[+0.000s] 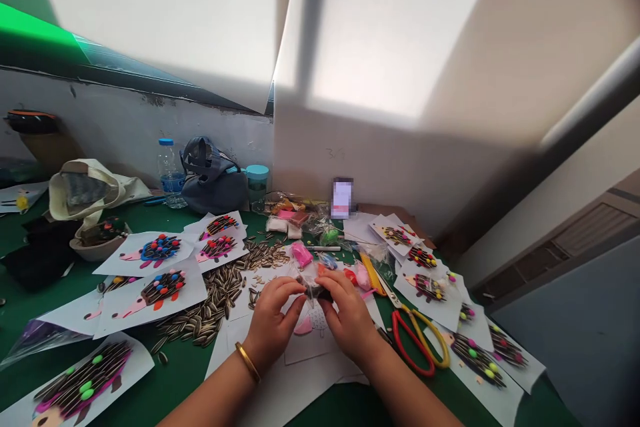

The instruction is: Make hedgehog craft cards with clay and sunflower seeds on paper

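Both hands meet over white sheets at the middle of the table. My left hand (274, 312), with a gold bangle at the wrist, pinches one side of a small clear plastic bag (313, 288). On its other side, my right hand (347, 313) grips the bag, which has something dark in it, partly hidden by the fingers. Below them lies a drawing (317, 320) with a pink patch pressed on it. Just beyond the hands are a bright pink packet (301, 255) and a blue packet (327, 261).
Striped sunflower seeds (215, 297) are heaped left of the papers. Red-and-yellow-handled scissors (413, 333) lie right of my right hand. Finished hedgehog pictures (163, 290) spread on both sides. A phone (342, 199) leans on the wall, near a blue bag (213, 180) and a bottle (171, 173).
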Demonstrator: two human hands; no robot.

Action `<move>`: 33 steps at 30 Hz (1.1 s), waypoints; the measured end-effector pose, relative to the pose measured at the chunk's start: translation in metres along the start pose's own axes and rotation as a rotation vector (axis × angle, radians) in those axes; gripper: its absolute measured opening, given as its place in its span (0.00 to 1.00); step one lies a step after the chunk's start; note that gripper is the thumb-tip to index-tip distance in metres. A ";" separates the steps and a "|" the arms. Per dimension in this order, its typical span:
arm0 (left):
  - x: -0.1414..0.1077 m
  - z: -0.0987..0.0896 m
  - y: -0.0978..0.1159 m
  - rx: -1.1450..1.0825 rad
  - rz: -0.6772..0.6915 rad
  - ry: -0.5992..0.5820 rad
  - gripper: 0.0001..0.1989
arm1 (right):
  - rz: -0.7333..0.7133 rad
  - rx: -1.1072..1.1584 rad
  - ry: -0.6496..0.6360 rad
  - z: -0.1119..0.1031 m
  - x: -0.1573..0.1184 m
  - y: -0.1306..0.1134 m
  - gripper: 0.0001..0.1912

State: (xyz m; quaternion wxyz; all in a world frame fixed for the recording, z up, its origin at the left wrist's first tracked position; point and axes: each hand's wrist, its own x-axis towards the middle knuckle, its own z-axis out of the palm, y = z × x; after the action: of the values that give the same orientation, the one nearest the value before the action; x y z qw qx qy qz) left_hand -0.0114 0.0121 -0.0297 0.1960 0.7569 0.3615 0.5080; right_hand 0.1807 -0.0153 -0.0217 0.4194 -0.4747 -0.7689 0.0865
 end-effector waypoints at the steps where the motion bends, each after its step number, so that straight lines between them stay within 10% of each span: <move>1: 0.000 0.001 -0.001 -0.033 -0.046 -0.015 0.06 | 0.002 -0.003 0.000 0.001 -0.001 0.001 0.20; 10: 0.005 0.004 -0.010 -0.107 -0.247 -0.122 0.07 | 0.009 -0.057 -0.023 0.001 -0.004 0.005 0.18; 33: 0.004 0.000 -0.001 0.285 -0.024 -0.082 0.10 | -0.021 -0.083 0.006 0.004 -0.008 -0.007 0.17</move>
State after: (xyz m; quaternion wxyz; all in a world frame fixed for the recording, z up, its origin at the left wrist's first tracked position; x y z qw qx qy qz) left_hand -0.0110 0.0158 -0.0276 0.1072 0.7928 0.4307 0.4176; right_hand 0.1746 -0.0244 -0.0247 0.4028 -0.4839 -0.7754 0.0487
